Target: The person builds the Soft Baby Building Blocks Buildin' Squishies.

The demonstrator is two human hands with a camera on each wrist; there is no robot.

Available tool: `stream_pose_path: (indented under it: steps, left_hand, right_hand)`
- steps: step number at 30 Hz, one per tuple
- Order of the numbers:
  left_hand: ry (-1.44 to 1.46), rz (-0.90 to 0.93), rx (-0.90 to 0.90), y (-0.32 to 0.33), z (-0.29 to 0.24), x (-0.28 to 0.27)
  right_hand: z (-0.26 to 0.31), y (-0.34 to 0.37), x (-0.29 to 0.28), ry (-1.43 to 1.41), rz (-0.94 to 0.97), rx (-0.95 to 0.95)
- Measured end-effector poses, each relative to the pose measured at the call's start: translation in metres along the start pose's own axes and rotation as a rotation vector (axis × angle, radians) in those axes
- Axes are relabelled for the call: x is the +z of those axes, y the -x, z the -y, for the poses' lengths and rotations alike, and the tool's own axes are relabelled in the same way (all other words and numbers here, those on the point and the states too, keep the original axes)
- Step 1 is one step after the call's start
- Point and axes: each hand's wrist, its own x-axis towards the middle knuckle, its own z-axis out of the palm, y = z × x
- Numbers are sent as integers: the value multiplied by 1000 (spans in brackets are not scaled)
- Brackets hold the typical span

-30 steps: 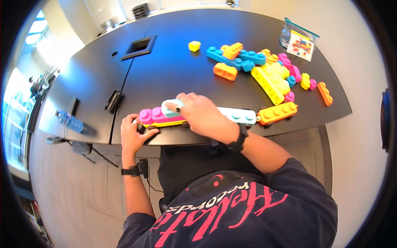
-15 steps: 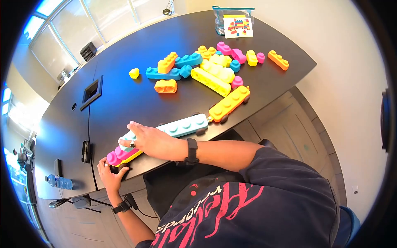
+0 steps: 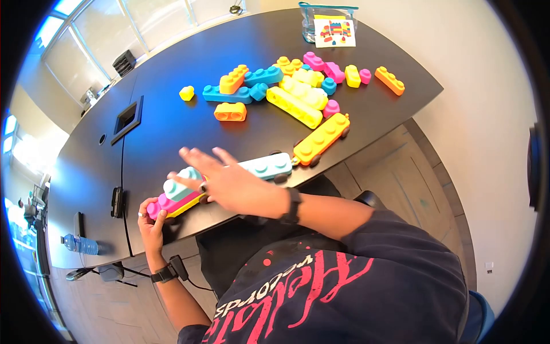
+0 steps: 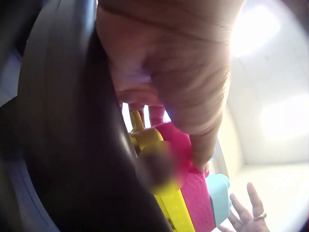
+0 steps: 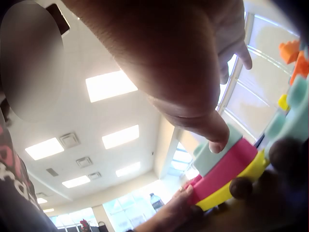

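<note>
At the table's near edge my left hand point(image 3: 150, 228) pinches the end of a pink block point(image 4: 197, 205) between thumb and fingers. That block sits on a yellow wheeled base point(image 3: 187, 214). A short light-blue block point(image 5: 219, 151) is stacked on the pink one. My right hand point(image 3: 238, 186) hovers over the stack with its fingers straight and spread, partly covering the light-blue block in the head view. Behind that hand runs a longer light-blue wheeled car point(image 3: 269, 165), linked to an orange wheeled car point(image 3: 321, 140) on its right.
Loose blocks lie farther back, among them a yellow bar point(image 3: 293, 107), a blue bar point(image 3: 226, 94) and an orange block point(image 3: 230, 112). A clear bag point(image 3: 309, 28) with a picture card stands at the far edge. Leftward are a water bottle point(image 3: 80, 245) and a table socket box point(image 3: 127, 119).
My right hand has come up off the light-blue block and spread its fingers. The left thumb has shifted from beside the wheel onto the pink block. The head view has swung right.
</note>
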Motion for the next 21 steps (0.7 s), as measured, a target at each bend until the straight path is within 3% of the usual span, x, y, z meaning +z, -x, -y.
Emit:
stream_pose_path:
  steps: [3,6,8,12,16,20,21]
  left_hand:
    - [-25,-10,4,3,-6,3]
    - [-39,1,-32,6,-14,5]
    - [-121,-1,37,5,-13,6]
    - [-45,17,-34,6,-8,3]
    - [-44,61,41,4,-10,4]
    - [-26,34,45,5,-13,10]
    - [-55,26,48,5,-12,7]
  right_hand:
    - [-22,28,-36,-28,-39,153]
    - [-47,73,-75,161,158,301]
    - [-66,101,-76,307,310,410]
    - [-92,116,-68,285,268,423]
    - [-105,109,-57,260,138,397]
    - [-108,97,-64,279,222,402]
    - [-110,91,-74,236,310,482]
